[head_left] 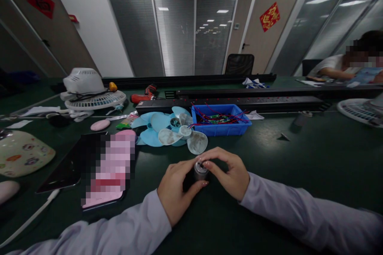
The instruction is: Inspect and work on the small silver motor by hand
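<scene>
A small round metal part (201,170), like a little motor, stands on the dark green table (299,155) in front of me. My left hand (176,189) wraps around its left side and holds it. From the right, my right hand (229,171) pinches its top with the fingertips. Just beyond my hands lie fan blades: a whitish one (183,136) on top of a light blue one (152,125).
A blue bin (220,120) with red wires sits behind the blades. A phone (106,169) and a tablet lie to the left, with a white fan housing (89,89) and a red drill (144,95) farther back. Another person (353,63) sits at far right.
</scene>
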Demonstrator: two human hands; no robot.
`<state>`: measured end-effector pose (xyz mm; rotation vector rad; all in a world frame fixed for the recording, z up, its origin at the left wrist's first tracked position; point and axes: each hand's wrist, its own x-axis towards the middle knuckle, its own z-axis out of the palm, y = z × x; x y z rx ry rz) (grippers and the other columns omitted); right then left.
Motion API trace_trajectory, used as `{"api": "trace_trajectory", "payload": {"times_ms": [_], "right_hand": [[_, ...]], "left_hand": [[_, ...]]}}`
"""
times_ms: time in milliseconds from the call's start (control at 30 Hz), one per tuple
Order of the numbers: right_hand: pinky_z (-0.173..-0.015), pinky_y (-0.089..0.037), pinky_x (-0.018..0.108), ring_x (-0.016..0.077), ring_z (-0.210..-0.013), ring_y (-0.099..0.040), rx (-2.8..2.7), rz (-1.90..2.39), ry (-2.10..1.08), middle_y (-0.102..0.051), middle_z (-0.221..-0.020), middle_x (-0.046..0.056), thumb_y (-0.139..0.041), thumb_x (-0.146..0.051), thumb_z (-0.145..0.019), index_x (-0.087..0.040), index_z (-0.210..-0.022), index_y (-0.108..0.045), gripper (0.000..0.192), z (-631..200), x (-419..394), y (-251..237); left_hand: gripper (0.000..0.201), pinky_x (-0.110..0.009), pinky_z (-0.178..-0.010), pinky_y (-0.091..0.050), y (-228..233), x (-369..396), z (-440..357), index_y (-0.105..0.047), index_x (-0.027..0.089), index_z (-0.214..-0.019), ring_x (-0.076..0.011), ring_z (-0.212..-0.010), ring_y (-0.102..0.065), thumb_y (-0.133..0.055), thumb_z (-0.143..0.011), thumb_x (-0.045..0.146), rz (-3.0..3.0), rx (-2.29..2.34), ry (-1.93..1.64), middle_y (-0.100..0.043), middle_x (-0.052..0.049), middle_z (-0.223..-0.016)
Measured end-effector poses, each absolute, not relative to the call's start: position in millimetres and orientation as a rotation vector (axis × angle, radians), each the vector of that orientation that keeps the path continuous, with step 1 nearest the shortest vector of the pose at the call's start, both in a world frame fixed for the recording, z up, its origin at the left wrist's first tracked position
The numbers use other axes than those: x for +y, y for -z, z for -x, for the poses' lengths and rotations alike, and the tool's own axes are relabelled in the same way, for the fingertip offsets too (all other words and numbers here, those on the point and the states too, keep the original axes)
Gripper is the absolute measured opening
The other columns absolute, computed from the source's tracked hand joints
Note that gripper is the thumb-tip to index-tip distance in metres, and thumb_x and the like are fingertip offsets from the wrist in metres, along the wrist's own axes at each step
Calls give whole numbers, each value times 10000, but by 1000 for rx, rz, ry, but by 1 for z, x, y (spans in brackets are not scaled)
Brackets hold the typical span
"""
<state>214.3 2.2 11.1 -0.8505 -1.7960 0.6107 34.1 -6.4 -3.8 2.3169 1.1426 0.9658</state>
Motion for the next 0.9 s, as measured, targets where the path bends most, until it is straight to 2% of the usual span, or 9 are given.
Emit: {"api": "trace_trajectory", "payload": {"times_ms": [400, 567, 767, 900], "right_hand": [[-838, -495, 346, 181, -908, -647, -1873, 841, -604, -725, -934, 48, -599, -179, -858, -223, -929, -712, 140, -214, 3, -14], [-864, -484, 360, 190, -947, -637, -1876, 862, -629, -709, -980, 57, -636, -181, -821, -218, -938, -710, 143, -213, 2, -14], [-852, -486, 382, 194, -893, -645, -1731, 916, -640, -710, -911, 58, -667, -196, -804, -201, -810, -703, 38, -211, -1, -15], [-867, -467, 427, 214, -927, -626, -1699, 932, -560, -698, -934, 63, -669, -217, -807, -217, -824, -712, 47, -223, -3, -13]], "left_hand": [[371, -399, -840, -486, 3, -6, -35, -581, 235, -1134, -239, -982, -638, -685, -783, 295, -2286, 1161, -944, -693, -41, -1085], [392, -395, -835, -491, 2, -7, -34, -561, 244, -1166, -235, -978, -640, -671, -791, 282, -2310, 1161, -939, -690, -41, -1101], [401, -391, -866, -481, -1, -7, -35, -542, 255, -1198, -229, -1027, -626, -646, -811, 278, -2309, 1153, -891, -671, -34, -1157], [409, -383, -858, -490, 0, -7, -34, -537, 263, -1209, -221, -972, -642, -636, -813, 272, -2307, 1170, -870, -679, -24, -1141]]}}
